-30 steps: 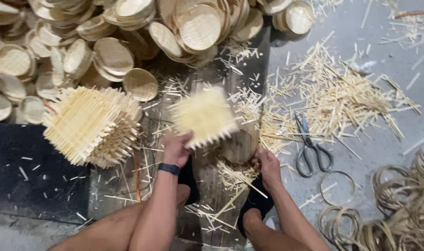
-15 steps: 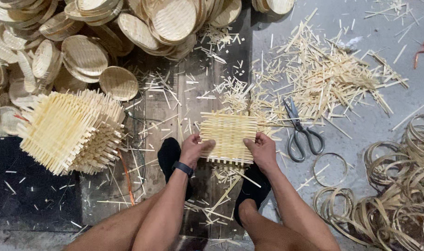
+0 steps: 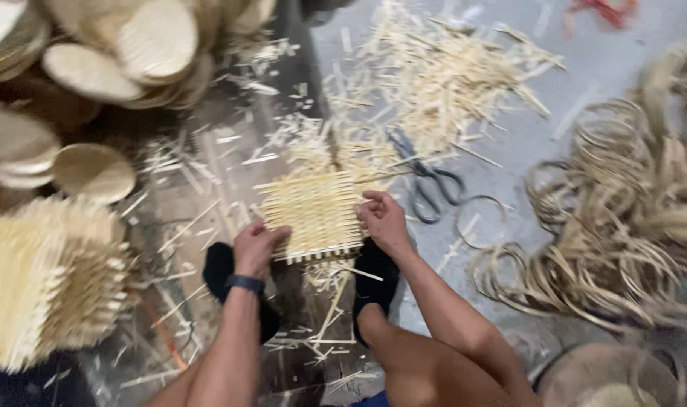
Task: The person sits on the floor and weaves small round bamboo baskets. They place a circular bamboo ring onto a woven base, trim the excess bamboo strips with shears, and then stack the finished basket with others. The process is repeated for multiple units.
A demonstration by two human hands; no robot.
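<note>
1. Hands meet on a square woven bamboo mat (image 3: 316,213) that lies flat on the floor between the person's two dark-socked feet (image 3: 374,280).
2. Left hand (image 3: 257,247) grips the mat's lower left corner; its fingers are curled and pressed together over the edge, with a dark wristband (image 3: 244,283) just behind.
3. Right hand (image 3: 383,220) rests on the mat's right edge, fingers bent and close together, the tips touching the weave; motion blur hides whether the thumb is under the mat.
4. Grey-handled scissors (image 3: 428,179) lie on the floor just beside the right hand, not touched by it.
5. Loose bamboo slivers (image 3: 434,75) are scattered beyond the mat, across the top of the view.
6. Stack of similar square mats (image 3: 46,283) stands well to the left, near the left forearm.
7. Round woven discs (image 3: 95,172) are heaped at the upper left.
8. Coiled bamboo rings (image 3: 615,226) pile up on the right, apart from both hands.
</note>
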